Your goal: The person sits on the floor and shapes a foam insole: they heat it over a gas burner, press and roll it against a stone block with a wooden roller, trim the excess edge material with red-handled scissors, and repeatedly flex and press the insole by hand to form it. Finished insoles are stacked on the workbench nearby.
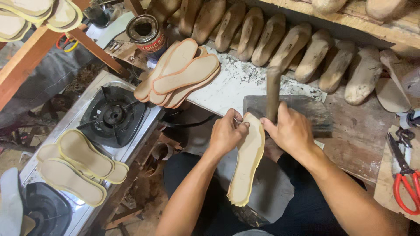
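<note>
While the left hand [226, 133] is pinching the pale insole [247, 161] by its upper end at the bench's [350, 135] front edge, the right hand [289, 131] is gripping a hammer handle [273, 94], fingers fully closed, beside it.

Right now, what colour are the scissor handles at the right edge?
Red, on the scissors; clearest in the head view.

Quick count: about eleven wooden shoe lasts [280, 43] lined up along the back, four orange-edged insoles [183, 72] stacked up, three yellow-edged insoles [78, 168] on the stove [131, 148], one glue tin [146, 32], one pair of red scissors [404, 175].
</note>
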`<state>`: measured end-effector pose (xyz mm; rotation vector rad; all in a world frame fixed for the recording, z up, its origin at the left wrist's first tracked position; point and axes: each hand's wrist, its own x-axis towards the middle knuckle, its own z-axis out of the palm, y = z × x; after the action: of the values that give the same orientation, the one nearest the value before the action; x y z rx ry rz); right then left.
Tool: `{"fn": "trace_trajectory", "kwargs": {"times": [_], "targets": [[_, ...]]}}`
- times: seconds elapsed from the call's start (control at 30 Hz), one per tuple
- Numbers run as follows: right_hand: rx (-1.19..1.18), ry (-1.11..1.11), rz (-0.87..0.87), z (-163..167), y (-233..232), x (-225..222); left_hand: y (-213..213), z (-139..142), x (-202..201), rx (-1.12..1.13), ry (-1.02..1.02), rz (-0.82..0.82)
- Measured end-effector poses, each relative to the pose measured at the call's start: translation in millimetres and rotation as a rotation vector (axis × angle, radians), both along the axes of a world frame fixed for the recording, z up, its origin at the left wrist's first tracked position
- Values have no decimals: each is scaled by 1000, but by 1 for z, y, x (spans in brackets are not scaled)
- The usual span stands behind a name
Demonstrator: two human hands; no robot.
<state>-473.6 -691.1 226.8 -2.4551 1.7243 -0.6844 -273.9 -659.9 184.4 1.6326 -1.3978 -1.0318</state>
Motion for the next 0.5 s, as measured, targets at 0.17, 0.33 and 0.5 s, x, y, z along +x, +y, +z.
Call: {"fn": "trace_trajectory", "kwargs": {"times": [0.17,0.33,0.5], "targets": [[-5,-58,-71,-7,9,-8,5,-5,-6,-21,21,28],[82,-78,-68,-9,19,-15,7,-7,-11,-30,41,71],[-57,-88,-48,-15,35,-18,11,-8,-15,-56,57,99]]}}
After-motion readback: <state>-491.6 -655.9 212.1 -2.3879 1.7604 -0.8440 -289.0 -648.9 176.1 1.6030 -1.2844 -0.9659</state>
